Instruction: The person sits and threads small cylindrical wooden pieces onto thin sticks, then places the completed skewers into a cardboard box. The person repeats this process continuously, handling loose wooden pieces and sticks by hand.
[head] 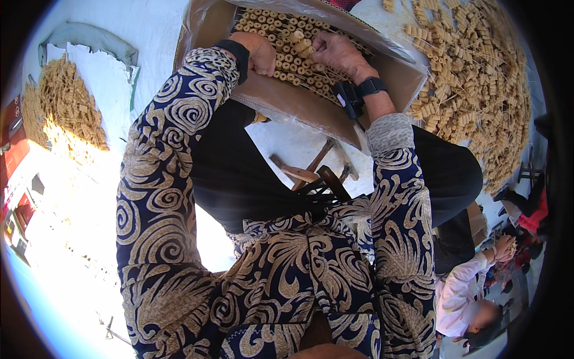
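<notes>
Before me is an open cardboard box (287, 103) lined with clear plastic. Inside it, rows of tan ring-shaped pieces on thin sticks (287, 63) lie packed side by side. My right hand (338, 54) is over the middle of the box, its fingers pinching a short skewer of the tan pieces (301, 44) that lies above the packed layer. At the box's near left part, my left hand (258, 51) is curled with its fingers pointing down against the packed rows. Its fingertips are hidden, so whether it holds anything does not show.
A large heap of loose skewered pieces (475, 89) spreads on the floor at right. Another pile (71, 98) lies at far left, near sunlit ground. A small wooden stool (309, 172) is beneath me. At lower right sits a person in a pale top (462, 287), their hands busy.
</notes>
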`<state>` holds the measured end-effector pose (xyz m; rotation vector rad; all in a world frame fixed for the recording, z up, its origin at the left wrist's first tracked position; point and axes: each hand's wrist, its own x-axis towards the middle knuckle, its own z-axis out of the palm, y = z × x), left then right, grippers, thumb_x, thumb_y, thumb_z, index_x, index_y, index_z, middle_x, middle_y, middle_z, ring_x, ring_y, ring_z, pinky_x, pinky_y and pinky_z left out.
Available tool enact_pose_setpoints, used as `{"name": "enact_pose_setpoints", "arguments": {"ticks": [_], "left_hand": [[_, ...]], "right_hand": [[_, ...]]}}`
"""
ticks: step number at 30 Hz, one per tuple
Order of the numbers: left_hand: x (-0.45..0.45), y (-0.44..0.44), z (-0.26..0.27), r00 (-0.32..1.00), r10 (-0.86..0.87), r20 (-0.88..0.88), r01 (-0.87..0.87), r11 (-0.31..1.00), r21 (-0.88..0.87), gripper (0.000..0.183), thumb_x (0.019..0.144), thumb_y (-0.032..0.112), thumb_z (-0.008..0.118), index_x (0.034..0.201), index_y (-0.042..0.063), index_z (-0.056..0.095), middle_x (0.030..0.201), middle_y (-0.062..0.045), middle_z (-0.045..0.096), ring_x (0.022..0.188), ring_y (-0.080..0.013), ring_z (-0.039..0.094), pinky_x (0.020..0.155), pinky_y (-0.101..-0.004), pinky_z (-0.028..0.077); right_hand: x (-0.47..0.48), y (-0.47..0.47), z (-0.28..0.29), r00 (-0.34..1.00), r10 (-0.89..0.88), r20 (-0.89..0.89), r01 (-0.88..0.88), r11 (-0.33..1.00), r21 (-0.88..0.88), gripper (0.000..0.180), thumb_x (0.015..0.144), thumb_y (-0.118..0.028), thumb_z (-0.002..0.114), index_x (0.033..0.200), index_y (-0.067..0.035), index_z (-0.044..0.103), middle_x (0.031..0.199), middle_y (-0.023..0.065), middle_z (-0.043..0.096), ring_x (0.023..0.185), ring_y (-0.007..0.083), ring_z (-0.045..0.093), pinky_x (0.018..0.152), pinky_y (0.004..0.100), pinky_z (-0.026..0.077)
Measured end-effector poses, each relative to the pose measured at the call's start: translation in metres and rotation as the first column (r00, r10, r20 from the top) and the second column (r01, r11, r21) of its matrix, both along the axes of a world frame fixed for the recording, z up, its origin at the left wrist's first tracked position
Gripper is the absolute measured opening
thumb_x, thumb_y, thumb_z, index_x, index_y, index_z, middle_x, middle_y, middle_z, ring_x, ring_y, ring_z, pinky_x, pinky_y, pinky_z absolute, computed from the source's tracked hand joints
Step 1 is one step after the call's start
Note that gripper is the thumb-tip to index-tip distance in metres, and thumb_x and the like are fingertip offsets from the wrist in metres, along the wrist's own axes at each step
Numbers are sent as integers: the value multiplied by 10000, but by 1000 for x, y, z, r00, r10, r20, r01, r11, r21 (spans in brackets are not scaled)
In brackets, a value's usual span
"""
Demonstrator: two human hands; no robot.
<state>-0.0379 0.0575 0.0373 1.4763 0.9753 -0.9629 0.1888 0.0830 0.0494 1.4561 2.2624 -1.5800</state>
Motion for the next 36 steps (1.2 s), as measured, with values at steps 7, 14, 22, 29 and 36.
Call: {"name": "enact_pose_setpoints", "arguments": {"ticks": [7, 14, 22, 29, 36], "left_hand": [[10, -16, -31, 998, 16, 63, -20, 997, 71, 275, 809, 276, 612, 937, 53, 710, 901, -92, 679, 739, -255, 588, 696, -378, 492], [23, -18, 17, 907, -353, 229, 139, 765, 629, 218, 731, 260, 721, 774, 48, 692, 729, -156, 652, 709, -343, 641, 650, -425, 502], [41, -28, 20, 847, -492, 202, 208, 656, 726, 262, 721, 291, 709, 661, 37, 684, 675, -150, 647, 696, -336, 648, 673, -421, 517], [43, -37, 11, 851, -515, 105, 282, 617, 735, 189, 729, 248, 660, 688, 69, 703, 686, -121, 662, 714, -313, 663, 692, -405, 526], [43, -38, 10, 860, -489, 149, 228, 629, 744, 276, 764, 321, 666, 691, 58, 701, 673, -145, 652, 688, -326, 660, 637, -412, 529]], "right_hand": [[0, 0, 9, 1000, 23, 13, -23, 1000, 21, 273, 710, -198, 752, 899, -51, 621, 806, 42, 639, 729, 156, 585, 696, 304, 483], [1, -2, 6, 1000, 3, 30, -5, 998, 55, 294, 701, -242, 746, 903, -72, 616, 803, 64, 644, 748, 202, 600, 707, 339, 482], [1, 0, 7, 1000, 14, 26, -15, 998, 60, 264, 716, -222, 728, 883, -62, 600, 787, 61, 634, 732, 188, 588, 681, 331, 474], [-1, -2, 5, 1000, 1, -2, -1, 988, 155, 220, 696, -183, 734, 828, -59, 610, 716, 52, 618, 660, 173, 575, 618, 323, 468], [3, 1, 3, 1000, -7, -11, 9, 992, 123, 218, 701, -181, 720, 812, -42, 594, 688, 49, 595, 646, 156, 551, 601, 325, 457]]}}
